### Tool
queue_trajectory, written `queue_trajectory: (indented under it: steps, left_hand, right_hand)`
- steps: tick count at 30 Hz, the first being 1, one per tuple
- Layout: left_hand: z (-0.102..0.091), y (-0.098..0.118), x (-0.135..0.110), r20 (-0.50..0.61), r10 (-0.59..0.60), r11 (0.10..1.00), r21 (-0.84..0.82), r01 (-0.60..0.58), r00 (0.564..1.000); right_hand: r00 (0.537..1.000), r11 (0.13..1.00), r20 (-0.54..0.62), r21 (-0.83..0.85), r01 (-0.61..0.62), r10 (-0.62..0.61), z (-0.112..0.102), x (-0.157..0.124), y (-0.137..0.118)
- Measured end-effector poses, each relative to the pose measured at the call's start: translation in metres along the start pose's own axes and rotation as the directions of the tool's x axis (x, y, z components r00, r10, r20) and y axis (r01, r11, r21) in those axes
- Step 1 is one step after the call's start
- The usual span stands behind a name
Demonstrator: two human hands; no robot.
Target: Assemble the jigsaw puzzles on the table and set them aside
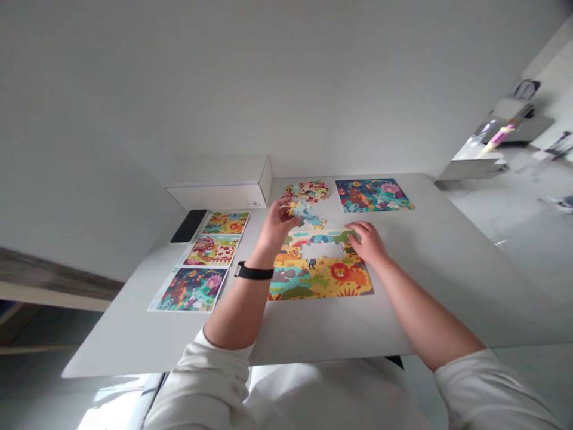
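Note:
A jigsaw puzzle with a jungle scene (322,278) lies on the table before me, with a gap in its upper middle through which the pale tabletop shows. Just beyond its upper left edge is a small group of loose blue and yellow puzzle pieces (317,221). My left hand (277,224), a black band on its wrist, reaches to these pieces with thumb and fingers apart; whether a piece touches the fingertips is hard to make out. Over the puzzle's upper right corner rests my right hand (367,242), fingers spread, with no piece visible in it.
A heap of red and green puzzle pieces (310,190) lies farther back. To its right is an assembled dark-blue puzzle (373,195). A white box (219,182) stands against the wall. On the left are a black phone (188,226) and a sheet with three pictures (211,249).

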State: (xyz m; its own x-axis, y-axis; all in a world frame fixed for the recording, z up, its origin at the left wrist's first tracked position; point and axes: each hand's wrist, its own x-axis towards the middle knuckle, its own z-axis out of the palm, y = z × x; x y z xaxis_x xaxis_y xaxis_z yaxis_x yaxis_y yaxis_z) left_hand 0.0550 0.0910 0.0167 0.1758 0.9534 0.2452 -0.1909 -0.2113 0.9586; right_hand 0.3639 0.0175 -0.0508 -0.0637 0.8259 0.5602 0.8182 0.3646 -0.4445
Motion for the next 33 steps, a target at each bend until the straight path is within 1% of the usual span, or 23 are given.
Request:
queue_trajectory:
  steps: [3, 5, 7, 9, 11, 14, 18, 21, 24, 26, 28, 30, 33]
  left_hand:
    - [0.01, 0.008, -0.006, 0.097, -0.046, 0.998, -0.044, 0.051, 0.994]
    - [0.014, 0.01, -0.006, 0.128, -0.057, 0.997, -0.041, 0.062, 0.99]
    - [0.017, 0.01, -0.004, 0.144, -0.067, 0.996, -0.044, 0.074, 0.987]
    - [0.019, 0.008, -0.002, 0.16, -0.083, 0.994, -0.053, 0.093, 0.984]
    - [0.02, 0.005, -0.001, 0.171, -0.096, 0.992, -0.06, 0.108, 0.98]
    - [0.02, 0.001, -0.001, 0.181, -0.116, 0.989, -0.074, 0.131, 0.977]
    - [0.02, -0.001, -0.003, 0.191, -0.161, 0.982, -0.071, 0.177, 0.968]
    - [0.021, -0.002, -0.004, 0.192, -0.203, 0.975, -0.051, 0.216, 0.96]
    - [0.019, -0.005, -0.002, 0.164, -0.236, 0.97, -0.021, 0.242, 0.958]
    - [0.015, -0.008, 0.001, 0.134, -0.24, 0.97, 0.003, 0.242, 0.961]
    - [0.011, -0.011, 0.004, 0.127, -0.224, 0.975, 0.044, 0.22, 0.966]
    - [0.008, -0.014, 0.005, 0.16, -0.213, 0.975, 0.105, 0.198, 0.964]
    - [0.007, -0.016, 0.004, 0.245, -0.258, 0.955, 0.211, 0.208, 0.935]
  right_hand:
    - [0.998, 0.995, -0.059, 0.094, -0.025, 0.03, -0.009, 0.011, -0.013]
    - [0.997, 0.98, -0.038, 0.192, -0.052, 0.06, -0.015, 0.022, -0.024]
    - [0.994, 0.943, 0.046, 0.312, -0.111, 0.102, -0.019, 0.037, -0.035]
    - [0.976, 0.898, 0.174, 0.398, -0.19, 0.13, -0.019, 0.052, -0.045]
    - [0.956, 0.864, 0.262, 0.444, -0.238, 0.129, -0.016, 0.066, -0.054]
    - [0.938, 0.817, 0.318, 0.5, -0.288, 0.136, -0.007, 0.076, -0.065]
    - [0.905, 0.734, 0.382, 0.557, -0.389, 0.189, 0.008, 0.074, -0.071]
    - [0.89, 0.702, 0.406, 0.571, -0.425, 0.208, 0.015, 0.07, -0.068]
    - [0.88, 0.706, 0.429, 0.559, -0.435, 0.203, 0.016, 0.069, -0.062]
    - [0.874, 0.735, 0.449, 0.528, -0.425, 0.182, 0.014, 0.069, -0.059]
    - [0.87, 0.773, 0.472, 0.498, -0.394, 0.139, 0.012, 0.069, -0.057]
    - [0.863, 0.795, 0.498, 0.49, -0.358, 0.082, 0.009, 0.069, -0.058]
    - [0.856, 0.809, 0.515, 0.485, -0.333, 0.043, 0.007, 0.069, -0.06]
